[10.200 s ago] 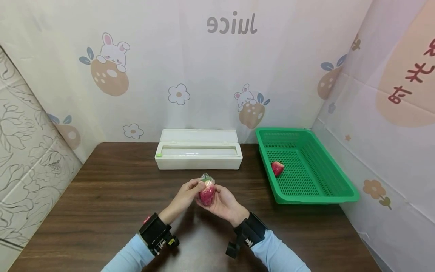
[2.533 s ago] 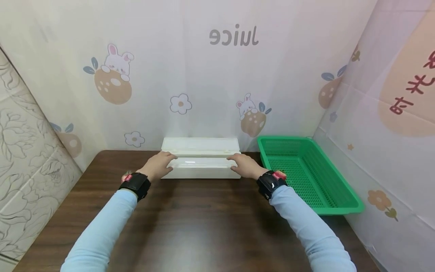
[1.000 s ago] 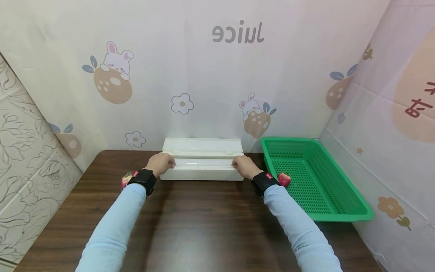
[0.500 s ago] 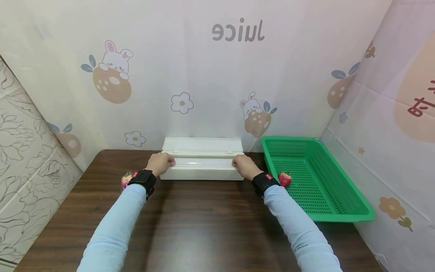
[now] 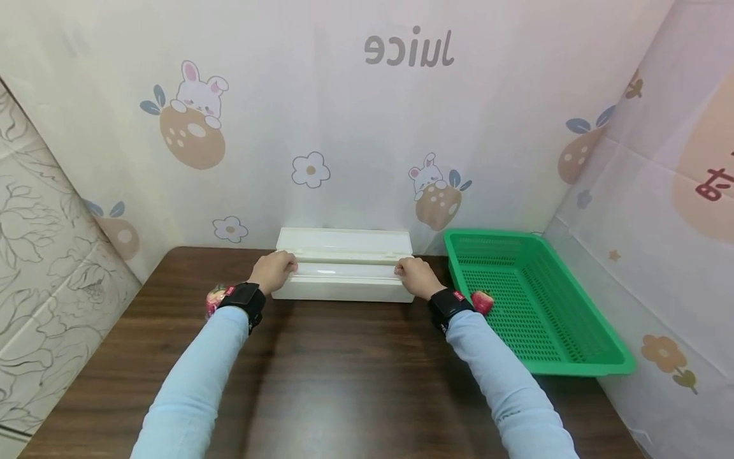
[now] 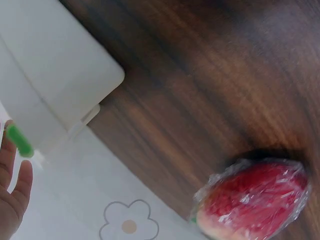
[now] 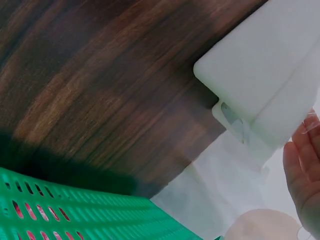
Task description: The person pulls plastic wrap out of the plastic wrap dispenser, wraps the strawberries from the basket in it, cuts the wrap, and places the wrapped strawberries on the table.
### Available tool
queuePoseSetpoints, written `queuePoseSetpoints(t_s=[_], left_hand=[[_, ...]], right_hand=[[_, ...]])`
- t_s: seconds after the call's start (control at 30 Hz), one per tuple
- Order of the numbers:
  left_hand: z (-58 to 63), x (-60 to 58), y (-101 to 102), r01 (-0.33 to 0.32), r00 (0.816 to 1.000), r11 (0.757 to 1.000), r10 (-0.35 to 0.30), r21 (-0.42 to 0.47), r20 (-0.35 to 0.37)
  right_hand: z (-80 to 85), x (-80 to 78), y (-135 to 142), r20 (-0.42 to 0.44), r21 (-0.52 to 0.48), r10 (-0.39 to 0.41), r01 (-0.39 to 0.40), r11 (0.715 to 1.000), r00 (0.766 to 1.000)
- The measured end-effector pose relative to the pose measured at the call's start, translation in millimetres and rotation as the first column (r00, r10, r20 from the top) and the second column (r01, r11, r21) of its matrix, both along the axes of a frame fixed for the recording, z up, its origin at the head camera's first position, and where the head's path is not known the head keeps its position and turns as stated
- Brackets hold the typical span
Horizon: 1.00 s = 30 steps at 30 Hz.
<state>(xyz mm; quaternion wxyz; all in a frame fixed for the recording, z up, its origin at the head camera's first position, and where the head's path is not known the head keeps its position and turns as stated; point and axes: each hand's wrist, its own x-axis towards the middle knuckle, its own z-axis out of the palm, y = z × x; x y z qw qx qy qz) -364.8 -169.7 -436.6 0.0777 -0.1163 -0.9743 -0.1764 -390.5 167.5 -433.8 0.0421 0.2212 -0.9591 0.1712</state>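
Where the table [image 5: 321, 395] lies nearest the person, two light-blue sleeves [image 5: 189, 382] extend toward its far edge, with a black wrist unit [image 5: 243, 299] on each wrist. A green mesh basket [image 5: 573, 368] occupies the far right corner; a red strawberry [image 5: 482, 302] lies inside it, by the left wall. Toward the table's left edge, beside the left wrist, lies a film-wrapped strawberry [image 6: 255, 200] (partly covered by the wrist unit in the head view). The left hand [image 5: 274, 271] and right hand [image 5: 417, 276] are closed, each pinching one end of the clear film [image 5: 344, 270]. Beneath the film, near the middle of the far edge, stands a white dispenser box [image 5: 344, 290], its lid [image 5: 344, 241] raised at the rear. Behind it hangs a printed backdrop [image 5: 258, 127].
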Motion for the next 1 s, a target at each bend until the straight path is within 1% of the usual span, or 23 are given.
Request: queuePoseSetpoints(t_s=[0.1,0.2,0.27,0.33,0.57,0.67,0.77,0.87,1.0], left_hand=[[7.2,-0.1,1,0.006,1.000,0.999,-0.007,0.035,0.006],[13.3,0.8,3,0.018,1.000,0.998,-0.019,0.068,0.017],[16.2,1.9,4,0.029,0.999,0.997,-0.031,0.078,0.026],[17.7,3.1,4,0.027,0.999,0.996,-0.030,0.085,0.034],[14.6,3.6,2,0.051,0.997,0.993,-0.056,0.102,0.044],[12.7,3.0,3,0.036,0.998,0.994,-0.042,0.105,0.056],[11.6,2.4,3,0.004,0.998,0.994,-0.011,0.106,0.061],[10.3,2.6,3,-0.012,0.999,0.995,0.008,0.102,0.041],[9.2,4.9,1,-0.017,1.000,0.994,0.018,0.105,0.001]], right_hand=[[4.2,0.3,1,0.010,-0.044,-0.015,0.016,0.999,1.000],[7.7,-0.5,1,0.006,-0.051,-0.010,0.010,0.999,1.000],[9.8,-0.8,0,0.006,-0.051,0.001,-0.001,0.999,1.000],[11.1,-0.7,-1,0.007,-0.049,0.015,-0.014,0.999,1.000],[13.9,0.1,-1,0.049,-0.041,-0.012,0.014,0.999,0.999],[14.1,0.0,-2,0.047,-0.028,-0.012,0.013,1.000,0.999],[12.8,-0.2,-3,0.033,-0.014,-0.011,0.011,1.000,0.999],[11.7,0.3,-3,0.010,-0.014,-0.009,0.009,1.000,1.000],[11.0,2.3,-4,-0.003,-0.049,-0.024,0.024,0.999,1.000]])
